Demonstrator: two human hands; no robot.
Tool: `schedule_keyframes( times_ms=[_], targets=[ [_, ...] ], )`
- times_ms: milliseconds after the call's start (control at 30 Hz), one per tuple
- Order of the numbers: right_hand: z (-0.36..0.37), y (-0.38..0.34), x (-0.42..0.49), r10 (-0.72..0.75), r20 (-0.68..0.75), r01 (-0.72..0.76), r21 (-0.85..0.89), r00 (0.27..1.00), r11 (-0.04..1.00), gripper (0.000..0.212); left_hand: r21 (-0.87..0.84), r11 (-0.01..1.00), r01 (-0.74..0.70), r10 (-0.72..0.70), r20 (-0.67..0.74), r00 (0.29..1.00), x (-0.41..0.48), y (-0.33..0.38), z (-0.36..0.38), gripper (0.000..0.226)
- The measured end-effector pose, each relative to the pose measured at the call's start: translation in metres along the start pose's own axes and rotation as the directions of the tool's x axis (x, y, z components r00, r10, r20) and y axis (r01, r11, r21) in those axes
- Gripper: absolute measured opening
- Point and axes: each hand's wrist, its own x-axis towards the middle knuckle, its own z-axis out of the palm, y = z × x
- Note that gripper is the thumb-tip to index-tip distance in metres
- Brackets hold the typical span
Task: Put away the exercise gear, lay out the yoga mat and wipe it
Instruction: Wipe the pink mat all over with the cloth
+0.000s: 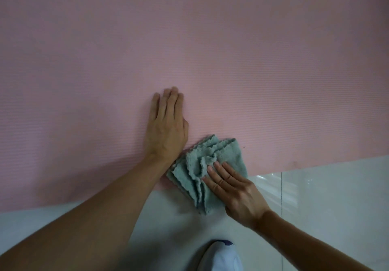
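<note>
A pink ribbed yoga mat (210, 49) lies flat and fills the upper part of the view. My left hand (167, 123) rests flat on it, fingers straight and together. Just right of that wrist, a folded grey-green cloth (227, 150) lies across the mat's near edge, partly on the floor. My right hand (233, 190) presses down on the cloth with straight fingers.
The white tiled floor (326, 197) runs along the mat's near edge. A white shoe (221, 258) shows at the bottom centre, below the cloth.
</note>
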Motion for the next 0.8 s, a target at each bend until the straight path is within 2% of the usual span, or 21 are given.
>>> schedule_keyframes(
  times_ms=[133,233,300,367,433,467,600,700,800],
  targets=[
    [-0.011,0.000,0.004,-0.001,0.077,0.005,-0.050,0.997,0.999,0.058,0.141,0.987,-0.084,0.056,0.191,0.980,0.004,-0.006,-0.034,0.059],
    [-0.028,-0.005,0.011,0.015,0.216,0.006,-0.096,0.976,0.995,0.061,0.030,0.987,-0.156,0.144,0.256,0.956,-0.006,-0.005,-0.069,0.041],
    [-0.046,-0.006,0.024,0.034,0.315,-0.008,-0.083,0.949,0.996,0.053,-0.075,0.993,-0.090,0.108,0.294,0.950,-0.024,-0.009,-0.091,0.034],
    [-0.074,-0.013,0.046,0.109,0.398,-0.121,0.006,0.911,0.993,0.046,-0.167,0.986,0.019,0.041,0.348,0.937,-0.048,-0.016,-0.113,0.037],
    [-0.107,-0.021,0.076,0.255,0.469,-0.304,0.028,0.845,0.952,0.038,-0.198,0.978,0.062,0.019,0.387,0.922,-0.073,-0.026,-0.140,0.036],
    [-0.125,-0.027,0.091,0.316,0.469,-0.366,0.015,0.825,0.931,0.034,-0.207,0.976,0.073,0.017,0.402,0.916,-0.085,-0.030,-0.154,0.034],
    [-0.210,-0.045,0.124,0.522,0.252,-0.560,0.108,0.815,0.822,0.026,-0.258,0.957,0.134,-0.014,0.421,0.907,-0.123,-0.030,-0.223,0.028],
    [-0.280,-0.063,0.115,0.613,0.228,-0.645,0.110,0.757,0.756,0.027,-0.292,0.933,0.212,-0.071,0.429,0.900,-0.136,-0.021,-0.282,0.027],
    [-0.354,-0.085,0.091,0.651,0.221,-0.687,0.195,0.726,0.700,0.023,-0.348,0.903,0.252,-0.097,0.406,0.909,-0.142,-0.009,-0.349,0.028]
  ],
)
